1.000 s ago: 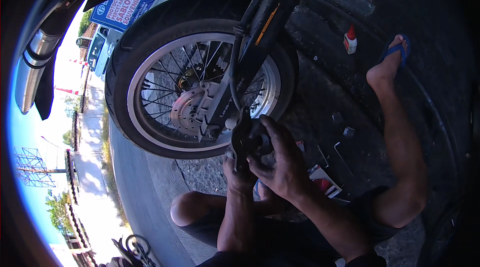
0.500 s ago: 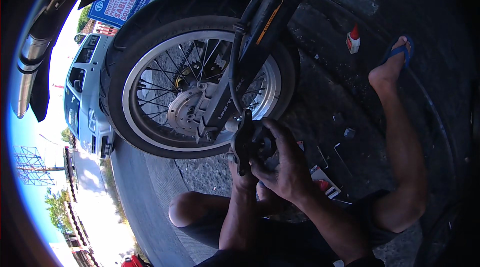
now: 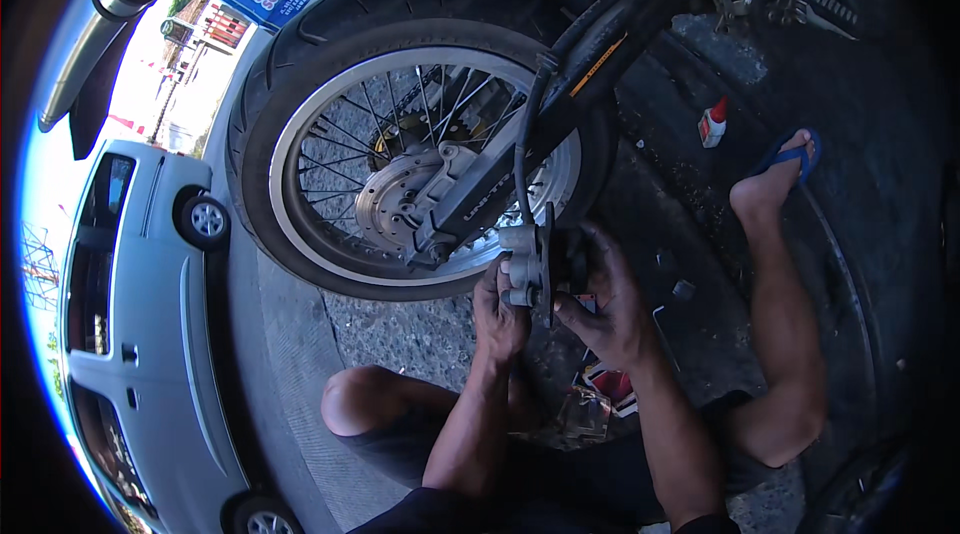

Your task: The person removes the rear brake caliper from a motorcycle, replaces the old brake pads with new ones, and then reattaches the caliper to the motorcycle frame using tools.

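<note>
Between my two hands I hold a grey metal brake caliper (image 3: 525, 264), its dark bracket plate standing roughly upright, in front of the motorcycle wheel (image 3: 385, 169). My left hand (image 3: 500, 319) closes its fingers around the lower left side of the caliper. My right hand (image 3: 612, 319) grips it from the right, thumb low and fingers near the top; part of the caliper there lies in shadow. A black brake hose (image 3: 522, 159) runs down from the swingarm (image 3: 500, 169) to the caliper. A slotted brake disc (image 3: 385, 216) shows at the hub.
On the dark ground to the right lie a white bottle with a red cap (image 3: 712, 127), a small metal block (image 3: 683, 289) and a hex key (image 3: 658, 319). Red-and-white packaging (image 3: 612, 384) rests between my legs. A pale van (image 3: 150, 314) is on the road at left.
The caliper has turned in my hands, so more of its grey body faces me, and my left fingers now show on it. My view has shifted. The van appears much nearer, side-on.
</note>
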A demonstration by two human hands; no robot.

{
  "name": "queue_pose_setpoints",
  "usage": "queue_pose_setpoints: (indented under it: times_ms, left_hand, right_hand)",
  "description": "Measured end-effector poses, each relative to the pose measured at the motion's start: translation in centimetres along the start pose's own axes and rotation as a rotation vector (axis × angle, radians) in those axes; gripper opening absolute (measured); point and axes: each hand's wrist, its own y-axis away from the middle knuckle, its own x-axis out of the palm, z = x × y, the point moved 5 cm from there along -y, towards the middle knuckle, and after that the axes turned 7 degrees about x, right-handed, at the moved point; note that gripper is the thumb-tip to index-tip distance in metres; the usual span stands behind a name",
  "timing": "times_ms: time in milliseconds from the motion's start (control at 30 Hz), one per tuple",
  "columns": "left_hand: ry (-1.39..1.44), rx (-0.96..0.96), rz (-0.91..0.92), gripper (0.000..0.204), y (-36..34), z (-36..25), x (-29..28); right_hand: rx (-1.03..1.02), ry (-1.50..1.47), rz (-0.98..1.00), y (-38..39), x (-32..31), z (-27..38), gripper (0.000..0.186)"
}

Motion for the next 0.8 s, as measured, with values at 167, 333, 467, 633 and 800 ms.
queue_pose_setpoints:
  times_ms: [167, 333, 467, 633, 800]
  left_hand:
    - [0.142, -0.039, -0.196, 0.060, -1.5, -0.6, -0.2]
    - [0.461, -0.224, 0.082, 0.057, -3.9, -1.2, 1.4]
    - [0.389, -0.297, 0.106, 0.044, -5.6, -1.4, 2.0]
    - [0.390, -0.302, 0.078, 0.042, -5.8, -2.2, 2.1]
    - [0.540, -0.331, 0.104, 0.043, -5.8, -2.3, 3.0]
  right_hand:
    - [0.005, -0.030, -0.002, -0.3, -0.2, 0.6, 0.084]
    - [0.063, 0.086, 0.064, -0.3, -1.9, 1.4, 0.073]
    - [0.154, 0.056, 0.156, 0.4, -5.9, -0.2, 0.059]
    - [0.592, 0.584, -0.398, 1.9, -17.0, -7.5, 0.023]
    - [0.474, 1.038, -0.148, 4.6, -11.4, -18.4, 0.033]
